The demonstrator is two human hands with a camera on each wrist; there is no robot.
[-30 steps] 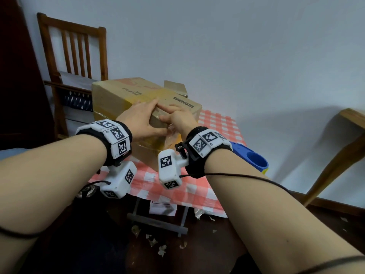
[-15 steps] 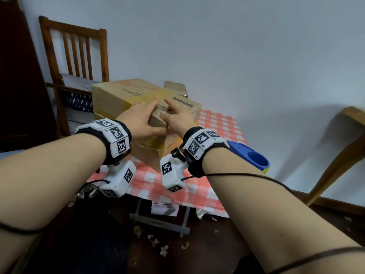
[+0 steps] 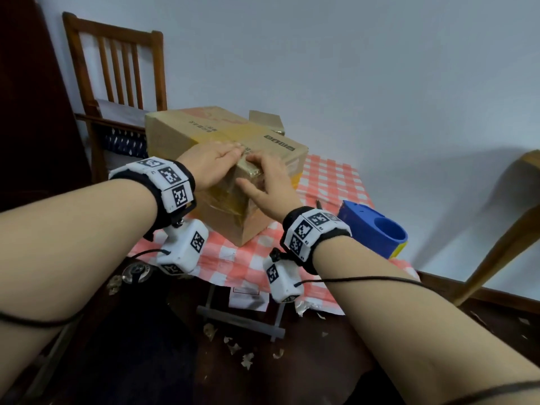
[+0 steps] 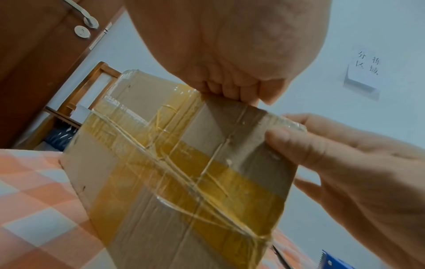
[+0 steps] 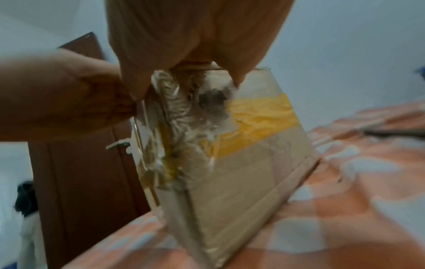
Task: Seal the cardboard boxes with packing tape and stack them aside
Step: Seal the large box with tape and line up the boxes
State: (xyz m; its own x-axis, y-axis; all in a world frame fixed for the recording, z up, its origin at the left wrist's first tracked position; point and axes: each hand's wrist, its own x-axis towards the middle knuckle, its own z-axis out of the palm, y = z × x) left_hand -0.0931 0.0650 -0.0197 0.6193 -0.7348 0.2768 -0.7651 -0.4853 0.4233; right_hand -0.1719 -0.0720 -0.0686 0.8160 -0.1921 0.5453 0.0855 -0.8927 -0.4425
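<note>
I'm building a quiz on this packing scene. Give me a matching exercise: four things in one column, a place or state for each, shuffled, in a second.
1. brown cardboard box
2. blue plastic tape dispenser
3. brown wooden chair
4. left hand

A. behind the box, at the wall
B. pressing flat on the box top
C. right of the box on the checked cloth
D. crossed with yellowish tape

Pairs: 1-D, 2-C, 3-A, 4-B

Place: a plain room in a home.
Signs, from the left hand [image 3: 209,163]: wooden slat-back chair [image 3: 117,71] beyond it; checked tablecloth [image 3: 330,182] below; brown door with lever handle [image 4: 79,12] off to its left; handwritten wall note [image 4: 365,71] beyond.
</note>
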